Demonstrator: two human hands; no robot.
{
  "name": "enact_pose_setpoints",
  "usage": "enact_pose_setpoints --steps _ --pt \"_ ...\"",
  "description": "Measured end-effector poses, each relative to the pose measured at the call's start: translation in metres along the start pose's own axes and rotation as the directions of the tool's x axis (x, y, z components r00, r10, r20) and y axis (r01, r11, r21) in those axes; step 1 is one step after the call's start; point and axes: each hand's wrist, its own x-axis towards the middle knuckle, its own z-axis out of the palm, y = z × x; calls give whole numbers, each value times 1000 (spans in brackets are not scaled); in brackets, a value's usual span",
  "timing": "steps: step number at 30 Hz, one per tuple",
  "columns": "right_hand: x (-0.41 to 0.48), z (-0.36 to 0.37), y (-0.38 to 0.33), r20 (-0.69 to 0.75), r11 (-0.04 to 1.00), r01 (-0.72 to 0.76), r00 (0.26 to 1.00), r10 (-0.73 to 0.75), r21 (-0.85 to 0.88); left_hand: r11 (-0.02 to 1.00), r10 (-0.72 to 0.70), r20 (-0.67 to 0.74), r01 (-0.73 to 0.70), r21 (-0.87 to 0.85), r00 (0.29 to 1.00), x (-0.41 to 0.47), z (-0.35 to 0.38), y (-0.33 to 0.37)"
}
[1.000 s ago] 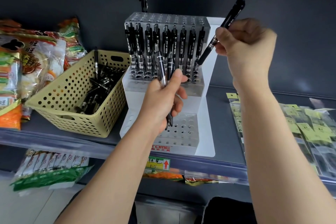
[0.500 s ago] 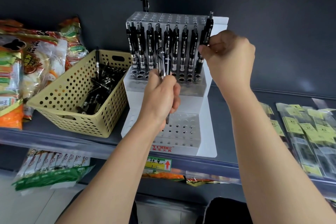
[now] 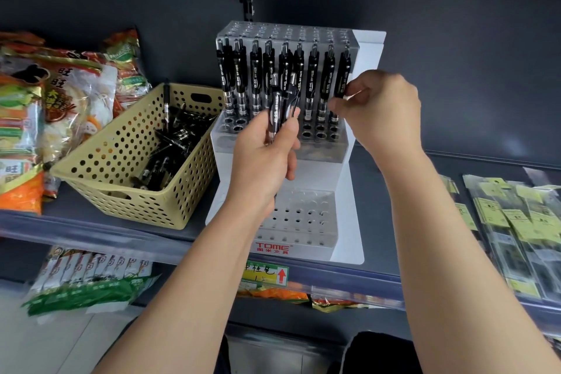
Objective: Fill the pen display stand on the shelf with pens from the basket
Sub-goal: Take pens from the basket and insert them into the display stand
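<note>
A white and clear stepped pen display stand (image 3: 349,209) sits mid-shelf. Its middle tier carries a back row of upright black pens (image 3: 254,79); the front holes there and the lower tier are bare. My right hand (image 3: 382,112) pinches the rightmost pen (image 3: 342,76), which stands upright in the row's last hole. My left hand (image 3: 267,152) holds two black pens (image 3: 280,106) upright in front of the stand. A beige perforated basket (image 3: 127,191) at the left holds several loose black pens (image 3: 170,143).
Snack bags (image 3: 54,100) are stacked at the far left of the shelf. Flat packets with yellow labels (image 3: 522,222) lie at the right. A price tag with a red arrow (image 3: 267,275) sits on the shelf edge. More packets fill the shelf below.
My right hand brought its pen down from a tilted pose above the stand and stood it in the row's right end. My left hand rose slightly with its pens.
</note>
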Motion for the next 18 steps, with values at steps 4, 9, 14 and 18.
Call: enact_pose_setpoints --steps 4,9,14,18 --pt "1 -12 -11 -108 989 9 994 7 147 998 7 49 -4 -59 999 0 0 2" --pt "-9 -22 -25 455 904 -137 888 -69 406 983 -5 134 29 -181 991 -3 4 5" --pt "-9 -19 -18 431 804 -171 895 -115 569 981 -25 144 52 -188 989 -3 3 4" --pt "-9 -21 -16 380 767 -172 920 -100 618 991 -8 120 24 -133 993 -3 7 1"
